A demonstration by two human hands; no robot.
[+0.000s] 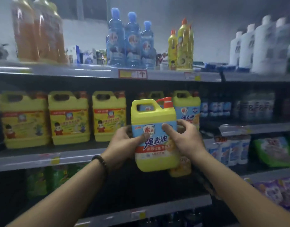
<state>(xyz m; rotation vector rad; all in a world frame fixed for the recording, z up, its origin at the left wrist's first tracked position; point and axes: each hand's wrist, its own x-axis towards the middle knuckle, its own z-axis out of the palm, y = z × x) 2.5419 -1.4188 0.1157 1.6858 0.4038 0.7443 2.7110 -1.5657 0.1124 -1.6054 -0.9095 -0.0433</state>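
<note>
Left hand point(123, 141), right hand point(185, 138) clamped on jug point(153, 145), one per side, thumbs on front label. Jug upright between palms, long axis vertical, pump cap above grip. Shelf point(67, 159) slot straight beyond fingertips; matching jug point(187, 110) just behind, right of grip.

- Front jug point(154, 142): yellow body; light-blue label with a red-and-white emblem, dark-blue characters and a red band.
- Pump cap point(165, 102): red.
- Rear jug point(187, 108): yellow, blue label.
- Three left jugs point(69, 118): yellow, with yellow labels, a red strip and a cartoon figure in red.
- Tall bottles point(132, 41): translucent blue, blue caps.
- Squeeze bottles point(184, 45): yellow, orange-red caps.
- Amber bottles point(39, 31): orange-brown.
- Plain bottles point(258, 45): white.
- Pouch point(272, 151): green with white print.
- Packs point(229, 153): blue and white.
- Lower packs point(278, 190): purple.
- Low bottles point(47, 179): green.
- Shelf edge point(75, 70): grey.
- Price tag point(132, 73): red and yellow.
- Bracelet point(100, 163): dark beads.
</note>
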